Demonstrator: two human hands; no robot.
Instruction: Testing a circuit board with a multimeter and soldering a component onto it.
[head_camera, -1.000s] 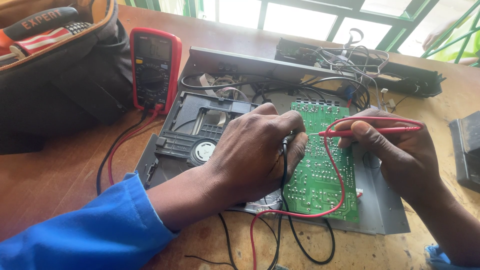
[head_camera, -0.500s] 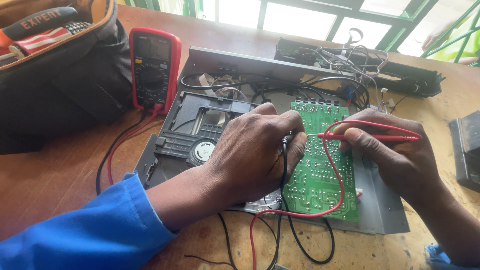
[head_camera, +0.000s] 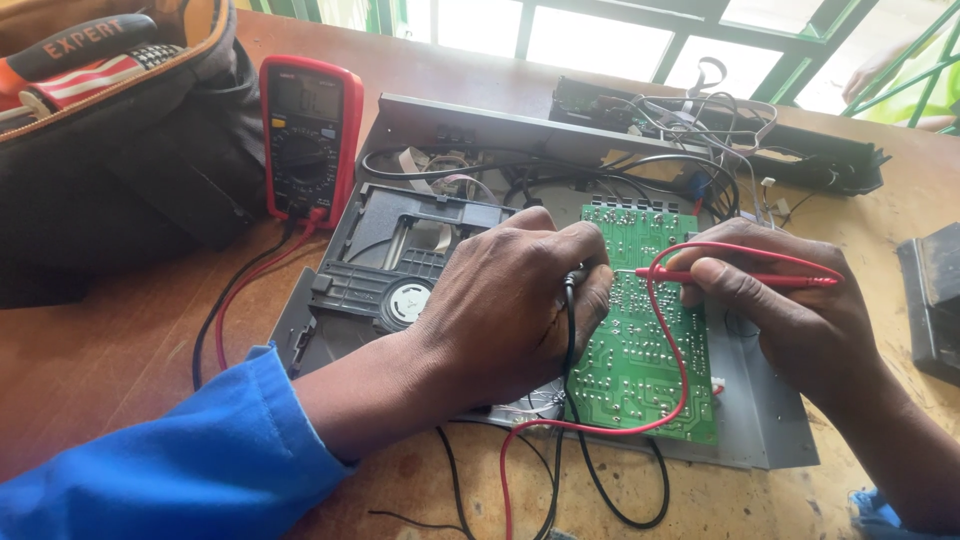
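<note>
A green circuit board (head_camera: 640, 345) lies solder side up in an opened grey disc player chassis (head_camera: 420, 250) on a wooden table. My left hand (head_camera: 510, 300) rests on the board's left edge and pinches a black test probe (head_camera: 572, 290) against it. My right hand (head_camera: 790, 315) holds a red test probe (head_camera: 740, 278) level, its tip touching the board near the upper middle. Red and black leads run from the probes to a red multimeter (head_camera: 308, 135) at the chassis's upper left.
A black tool bag (head_camera: 120, 130) with red-handled tools stands at the far left. A black front panel with loose wires (head_camera: 720, 130) lies at the back. A dark box (head_camera: 935, 300) sits at the right edge. Windows run behind the table.
My right hand has shifted the red probe slightly down and left along the board. My left hand and the black probe have stayed in place.
</note>
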